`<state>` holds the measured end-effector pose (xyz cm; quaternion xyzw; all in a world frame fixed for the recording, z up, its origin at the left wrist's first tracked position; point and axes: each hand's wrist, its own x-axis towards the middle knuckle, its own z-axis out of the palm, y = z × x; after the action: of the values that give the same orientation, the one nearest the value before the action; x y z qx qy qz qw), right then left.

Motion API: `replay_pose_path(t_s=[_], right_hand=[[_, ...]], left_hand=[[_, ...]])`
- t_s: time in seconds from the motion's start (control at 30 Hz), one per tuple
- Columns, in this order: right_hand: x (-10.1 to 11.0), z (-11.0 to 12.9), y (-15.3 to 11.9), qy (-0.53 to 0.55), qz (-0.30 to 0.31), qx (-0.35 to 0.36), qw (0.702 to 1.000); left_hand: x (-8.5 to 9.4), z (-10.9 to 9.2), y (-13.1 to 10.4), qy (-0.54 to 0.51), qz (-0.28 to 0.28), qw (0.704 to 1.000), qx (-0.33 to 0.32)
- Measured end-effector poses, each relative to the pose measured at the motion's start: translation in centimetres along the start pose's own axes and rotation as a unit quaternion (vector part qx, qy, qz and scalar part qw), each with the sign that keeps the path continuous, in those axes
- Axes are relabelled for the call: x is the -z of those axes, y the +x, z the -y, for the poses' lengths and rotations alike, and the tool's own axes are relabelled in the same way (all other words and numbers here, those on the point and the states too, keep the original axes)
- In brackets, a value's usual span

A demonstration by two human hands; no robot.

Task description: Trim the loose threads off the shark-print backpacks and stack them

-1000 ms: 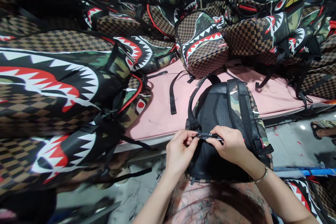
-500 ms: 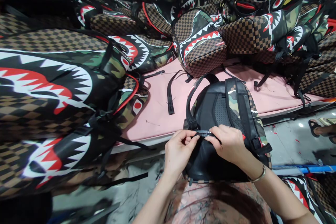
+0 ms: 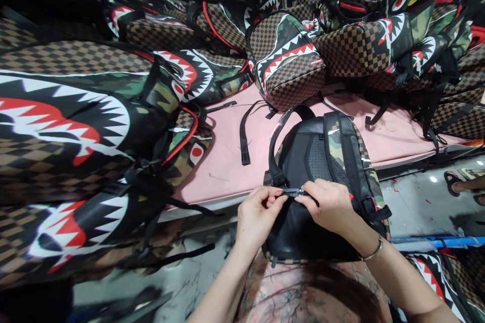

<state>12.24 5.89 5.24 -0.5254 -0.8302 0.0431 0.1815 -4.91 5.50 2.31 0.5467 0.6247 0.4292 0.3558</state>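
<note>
A black backpack (image 3: 299,161) with checkered and camouflage edges leans at the pink table's front edge, its back panel and shoulder straps facing up. Across its middle, my left hand (image 3: 259,212) pinches one end of a small dark strap piece (image 3: 293,192) between thumb and fingers. The other end is pinched by my right hand (image 3: 328,207), which wears a bracelet at the wrist. The fingertips hide part of the piece, so its exact shape is unclear. A looped shoulder strap (image 3: 273,156) rises just beyond my left hand.
Shark-mouth backpacks are piled at the left (image 3: 68,111) and along the back of the pink table (image 3: 227,146). Loose straps hang over its front edge. More bags (image 3: 435,277) lie at the lower right by a blue bar (image 3: 462,242). A person's sandalled foot (image 3: 454,184) shows at right.
The view has shifted very slightly. Both hands keep the same pinch on the strap piece, and the backpack has not visibly moved.
</note>
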Motion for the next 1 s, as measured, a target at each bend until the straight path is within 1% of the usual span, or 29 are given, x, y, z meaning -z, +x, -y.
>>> replay_pose_path(t_s=[0.2, 0.37, 0.57, 0.63, 0.7, 0.77, 0.87, 0.93, 1.0], right_hand=[[0.0, -0.1, 0.0, -0.019, -0.001, 0.009, 1.0], [-0.1, -0.3, 0.1, -0.015, -0.002, 0.014, 1.0], [-0.4, -0.6, 0.2, 0.008, 0.001, 0.01, 1.0], [-0.4, -0.7, 0.2, 0.046, 0.003, 0.004, 0.999], [-0.4, -0.8, 0.4, 0.12, -0.004, -0.016, 0.993], [-0.5, -0.8, 0.5, 0.211, -0.022, -0.062, 0.975], [-0.7, -0.8, 0.6, 0.317, -0.041, -0.135, 0.938], [-1.0, -0.8, 0.7, 0.352, -0.045, -0.157, 0.922], [-1.3, -0.7, 0.6, 0.365, -0.044, -0.166, 0.915]], left_hand=[[0.1, -0.7, 0.2, -0.031, 0.003, 0.999, 0.026], [0.1, -0.7, 0.3, -0.043, 0.017, 0.998, 0.032], [0.1, -0.8, 0.1, -0.066, 0.028, 0.995, 0.069], [0.2, -0.9, 0.2, -0.092, 0.031, 0.991, 0.088], [0.4, -1.0, 0.3, -0.131, 0.042, 0.983, 0.119], [0.7, -1.1, 0.6, -0.173, 0.06, 0.972, 0.148], [1.1, -1.2, 0.9, -0.215, 0.073, 0.96, 0.166], [1.3, -1.2, 1.0, -0.225, 0.069, 0.956, 0.174], [1.4, -0.9, 1.0, -0.238, 0.078, 0.951, 0.184]])
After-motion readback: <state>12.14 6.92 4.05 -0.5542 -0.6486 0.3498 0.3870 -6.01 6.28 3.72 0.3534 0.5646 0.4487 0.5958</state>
